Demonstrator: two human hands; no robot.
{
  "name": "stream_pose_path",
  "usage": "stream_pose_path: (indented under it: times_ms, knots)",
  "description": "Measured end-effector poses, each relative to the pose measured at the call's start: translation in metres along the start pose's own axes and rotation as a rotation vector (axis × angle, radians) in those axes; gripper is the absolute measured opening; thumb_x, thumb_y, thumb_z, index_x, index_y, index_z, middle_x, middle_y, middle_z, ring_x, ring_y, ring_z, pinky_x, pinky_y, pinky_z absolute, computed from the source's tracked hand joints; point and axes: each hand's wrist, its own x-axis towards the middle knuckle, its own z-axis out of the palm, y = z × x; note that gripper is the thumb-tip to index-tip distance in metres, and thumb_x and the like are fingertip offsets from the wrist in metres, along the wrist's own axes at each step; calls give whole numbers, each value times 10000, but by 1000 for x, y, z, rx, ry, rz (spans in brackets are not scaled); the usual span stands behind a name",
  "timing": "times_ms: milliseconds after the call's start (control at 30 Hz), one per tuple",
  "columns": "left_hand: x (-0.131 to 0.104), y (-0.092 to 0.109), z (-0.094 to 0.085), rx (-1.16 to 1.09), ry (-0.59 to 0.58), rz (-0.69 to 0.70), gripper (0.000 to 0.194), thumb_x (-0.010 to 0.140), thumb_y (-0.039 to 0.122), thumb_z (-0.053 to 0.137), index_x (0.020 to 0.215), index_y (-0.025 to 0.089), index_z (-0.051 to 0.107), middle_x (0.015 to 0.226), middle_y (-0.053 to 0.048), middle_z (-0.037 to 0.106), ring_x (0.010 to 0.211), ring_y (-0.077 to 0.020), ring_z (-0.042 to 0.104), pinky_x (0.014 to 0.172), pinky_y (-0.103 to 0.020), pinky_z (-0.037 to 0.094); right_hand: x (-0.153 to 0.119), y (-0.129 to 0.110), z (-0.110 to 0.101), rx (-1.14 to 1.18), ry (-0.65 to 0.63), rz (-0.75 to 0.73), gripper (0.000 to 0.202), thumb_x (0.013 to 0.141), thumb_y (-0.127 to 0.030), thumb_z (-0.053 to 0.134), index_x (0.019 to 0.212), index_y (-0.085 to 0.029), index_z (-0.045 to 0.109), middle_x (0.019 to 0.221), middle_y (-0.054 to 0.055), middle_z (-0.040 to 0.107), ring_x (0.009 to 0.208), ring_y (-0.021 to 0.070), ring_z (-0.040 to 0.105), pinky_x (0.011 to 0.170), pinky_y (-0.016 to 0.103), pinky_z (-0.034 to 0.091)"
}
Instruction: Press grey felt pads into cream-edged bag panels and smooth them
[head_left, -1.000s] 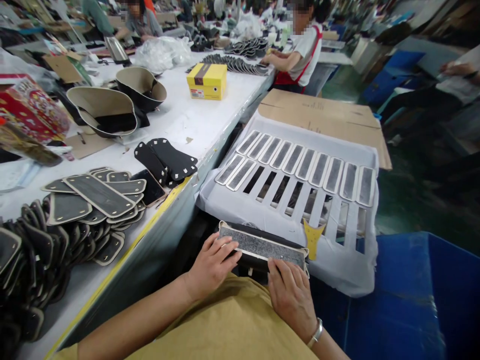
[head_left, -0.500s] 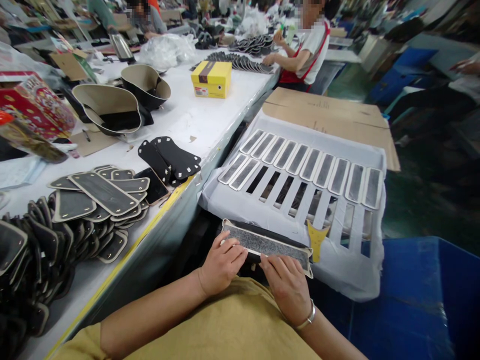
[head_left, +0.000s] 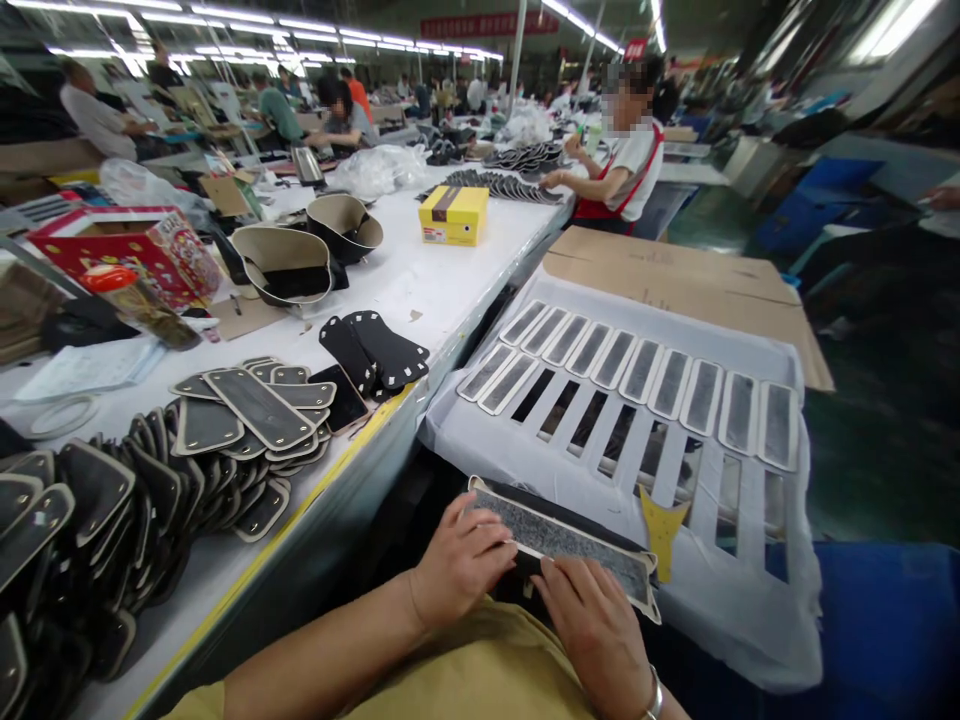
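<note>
Close to my body lies a long grey felt-like panel (head_left: 566,535) with cream edging, tilted down to the right. My left hand (head_left: 465,560) is closed on its near edge toward the left end, fingers bent over the rim. Right of it, my right hand (head_left: 589,620) pinches the same edge near the middle, and the thumbs are hidden. A dark strip shows along the panel's far side. Just beyond its right end, a yellow forked piece (head_left: 663,535) stands against the slotted, white-covered rack (head_left: 487,470).
Grey cream-edged panels (head_left: 615,355) lie in rows on the rack. At left, the white table (head_left: 390,280) bears a pile of dark eyeleted pieces (head_left: 255,405), black pieces (head_left: 386,350) and a yellow box (head_left: 454,215). A blue bin (head_left: 892,620) stands at right. A co-worker (head_left: 630,165) sits beyond.
My view has tilted up and shifted left, so the scene sits lower and farther right. Both hands keep their hold on the panel, with little visible movement along its edge.
</note>
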Motion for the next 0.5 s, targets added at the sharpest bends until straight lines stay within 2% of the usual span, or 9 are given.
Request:
stream_pose_path:
  times_ms: [100, 167, 200, 267, 333, 433, 500]
  knots:
    - [-7, -25, -16, -312, 104, -468, 289, 881, 279, 468, 1137, 214, 585, 1155, -68, 596, 1066, -203, 540, 999, -419, 374, -1, 8, -9, 161, 11, 46, 207, 897, -232, 478, 1066, -160, 572, 948, 69, 599, 873, 185, 558, 800, 319, 444]
    - [-7, -42, -19, -600, 56, -738, 348, 881, 344, 457, 1163, 184, 583, 1189, -87, 588, 1067, -216, 554, 949, -375, 424, 4, 11, -12, 261, 16, 130, 189, 901, -243, 471, 1043, -174, 574, 961, 67, 594, 874, 174, 572, 789, 298, 464]
    - [-5, -49, -19, -743, 7, -815, 368, 863, 370, 486, 1154, 174, 594, 1184, -87, 598, 1064, -222, 561, 940, -358, 429, 8, 12, -12, 306, 16, 169, 168, 900, -242, 472, 1013, -182, 581, 940, 63, 592, 848, 168, 578, 767, 292, 474]
    - [0, -59, -15, -962, -81, -900, 414, 802, 389, 574, 1140, 154, 609, 1141, -89, 630, 1042, -236, 575, 936, -346, 426, 14, 10, -12, 380, -3, 194, 134, 895, -236, 480, 952, -191, 592, 882, 54, 591, 801, 162, 583, 733, 291, 484]
    - [7, -62, -11, -1055, -127, -975, 479, 731, 388, 652, 1138, 139, 608, 1065, -91, 664, 981, -243, 601, 897, -344, 445, 16, 6, -15, 414, -38, 179, 121, 890, -223, 487, 928, -195, 598, 849, 50, 593, 778, 162, 584, 724, 299, 487]
    - [12, -56, -11, -1027, -189, -1070, 519, 676, 400, 698, 1120, 148, 605, 1011, -81, 678, 917, -241, 624, 821, -326, 484, 6, -2, -31, 410, -63, 164, 127, 883, -199, 494, 937, -203, 608, 834, 43, 607, 767, 155, 584, 727, 296, 487]
    - [14, -56, -12, -996, -238, -1134, 524, 693, 428, 681, 1142, 177, 577, 1030, -69, 671, 897, -239, 636, 774, -319, 507, -5, -2, -44, 409, -33, 182, 134, 871, -194, 507, 947, -206, 617, 817, 39, 615, 763, 149, 584, 718, 280, 489]
